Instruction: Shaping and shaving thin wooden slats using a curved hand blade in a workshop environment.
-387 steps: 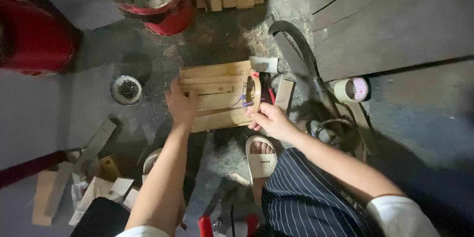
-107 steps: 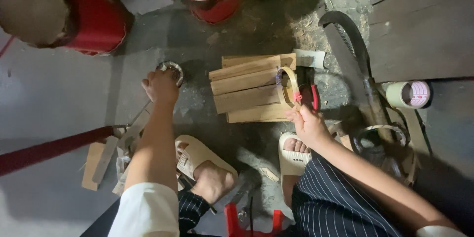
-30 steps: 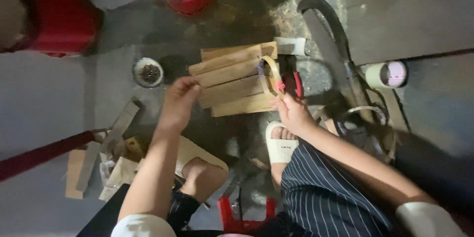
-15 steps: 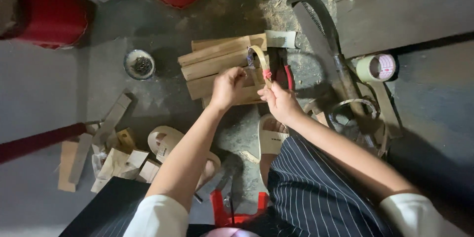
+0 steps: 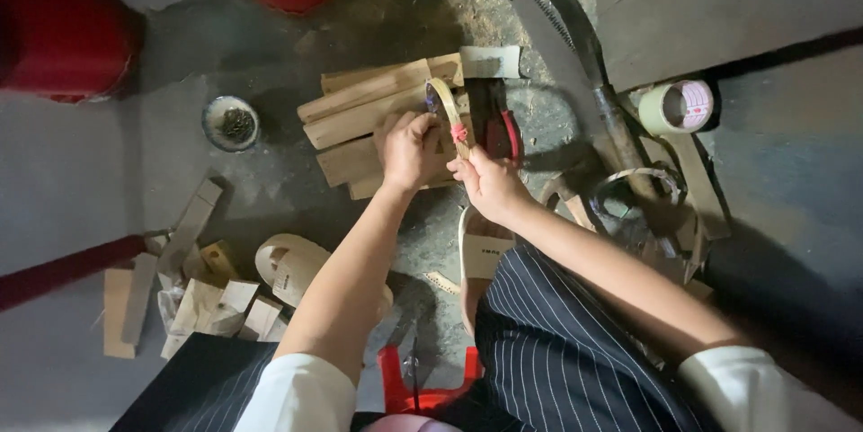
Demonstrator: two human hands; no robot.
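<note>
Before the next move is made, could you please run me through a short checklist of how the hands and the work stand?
1. Right hand grips the bent bamboo strip by its red binding: ok.
2. Left hand is on the wooden slats beside the strip: ok.
3. What the left fingers pinch: cannot tell.
4. Hammer lies close, just behind the strip: ok.
5. Saw lies apart from both hands: ok.
6. Bowl of nails is within view to the left: ok.

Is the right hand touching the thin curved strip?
Touching. The head view shows the right hand pinching the thin curved strip at its pink binding.
</note>
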